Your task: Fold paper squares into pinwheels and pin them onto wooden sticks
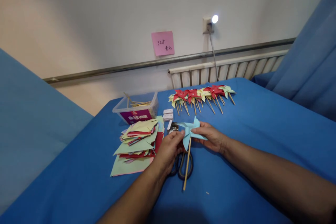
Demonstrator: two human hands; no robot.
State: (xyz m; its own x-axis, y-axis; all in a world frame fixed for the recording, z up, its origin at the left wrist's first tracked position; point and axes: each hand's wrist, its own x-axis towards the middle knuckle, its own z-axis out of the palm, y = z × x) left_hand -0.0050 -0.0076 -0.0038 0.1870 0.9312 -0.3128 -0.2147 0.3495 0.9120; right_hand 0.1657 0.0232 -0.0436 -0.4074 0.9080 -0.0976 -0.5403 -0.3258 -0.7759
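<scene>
A light blue paper pinwheel (188,133) on a thin wooden stick (187,168) is held between both my hands. My left hand (170,147) pinches its left side near the middle. On the right side, my right hand (210,136) grips a blade, thumb close to the centre. The stick slants down toward me over the black handles of a pair of scissors (181,168), whose blades are hidden under my left hand. Just behind my left hand sits a small open box (172,126) with shiny metal bits in it.
Cut paper sheets (136,147) in several colours are stacked at the left. Behind them stands a clear plastic tub (135,110) of wooden sticks. Small white boxes (168,114) lie beside it. Finished pinwheels (202,95) lie in a row at the back of the blue-covered table (236,185).
</scene>
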